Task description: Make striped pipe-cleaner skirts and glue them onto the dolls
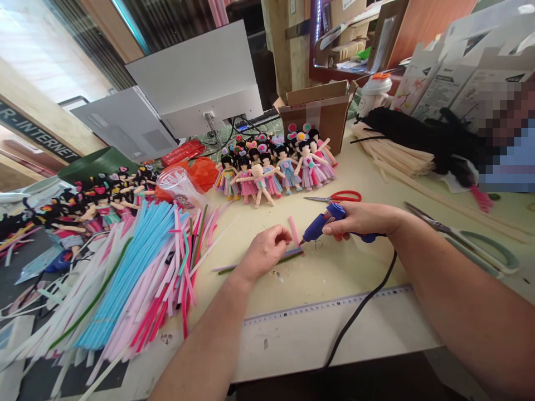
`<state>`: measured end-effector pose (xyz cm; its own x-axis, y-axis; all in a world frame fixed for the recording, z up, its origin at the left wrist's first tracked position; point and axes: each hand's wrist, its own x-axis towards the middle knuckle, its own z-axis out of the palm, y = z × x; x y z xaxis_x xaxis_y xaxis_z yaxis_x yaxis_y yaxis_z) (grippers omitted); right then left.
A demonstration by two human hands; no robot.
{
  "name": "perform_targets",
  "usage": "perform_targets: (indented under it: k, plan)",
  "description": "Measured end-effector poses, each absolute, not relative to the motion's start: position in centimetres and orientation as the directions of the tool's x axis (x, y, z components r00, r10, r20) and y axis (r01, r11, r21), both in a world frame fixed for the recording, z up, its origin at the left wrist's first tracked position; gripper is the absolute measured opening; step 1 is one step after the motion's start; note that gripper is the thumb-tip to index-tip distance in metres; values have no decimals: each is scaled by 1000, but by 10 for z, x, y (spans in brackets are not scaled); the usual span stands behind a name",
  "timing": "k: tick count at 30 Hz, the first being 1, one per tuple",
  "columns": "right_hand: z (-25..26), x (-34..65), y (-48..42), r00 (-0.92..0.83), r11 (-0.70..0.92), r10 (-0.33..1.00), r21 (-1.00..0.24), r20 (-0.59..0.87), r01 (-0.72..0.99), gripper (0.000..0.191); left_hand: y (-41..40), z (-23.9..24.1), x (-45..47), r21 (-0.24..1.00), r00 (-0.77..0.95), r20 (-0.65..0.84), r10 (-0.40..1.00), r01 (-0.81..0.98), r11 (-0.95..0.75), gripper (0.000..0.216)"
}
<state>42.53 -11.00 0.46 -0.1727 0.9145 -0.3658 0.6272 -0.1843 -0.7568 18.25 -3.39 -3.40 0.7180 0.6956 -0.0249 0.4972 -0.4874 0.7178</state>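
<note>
My right hand (363,218) grips a blue glue gun (324,221), its nozzle pointing left at a short pink strip (293,229). My left hand (266,252) pinches that pink strip upright, just above a few thin coloured sticks (259,263) lying on the pale tabletop. The gun's black cord (359,309) trails toward the front edge. The nozzle tip is right next to the strip's lower end.
A heap of blue, pink and white strips (125,273) covers the left. Small dolls (271,167) stand behind, with more dolls (100,203) at the left. Red scissors (338,196), large grey scissors (468,239), a cardboard box (321,114), a plastic cup (178,186) and a ruler strip (326,305) lie around.
</note>
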Motion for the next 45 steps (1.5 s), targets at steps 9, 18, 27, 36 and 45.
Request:
perform_targets:
  k: [9, 18, 27, 36, 45]
  plan:
    - [2, 426, -109, -175, -188, 912, -758, -370, 625, 45, -36, -31, 181, 677, 741, 42, 670, 472, -565, 16]
    - [0, 426, -108, -176, -177, 915, -755, -362, 631, 44, -38, -29, 184, 613, 694, 57, 718, 543, -574, 10]
    - [-3, 426, -107, -164, -185, 915, -744, -369, 643, 45, -41, -30, 186, 599, 692, 74, 718, 545, -587, 14]
    - [-4, 426, -107, -166, -183, 915, -745, -368, 641, 42, -40, -32, 187, 648, 702, 8, 712, 539, -538, 12]
    - [-4, 426, -107, -170, -178, 918, -754, -359, 632, 41, -40, -31, 187, 663, 691, -32, 722, 555, -502, 11]
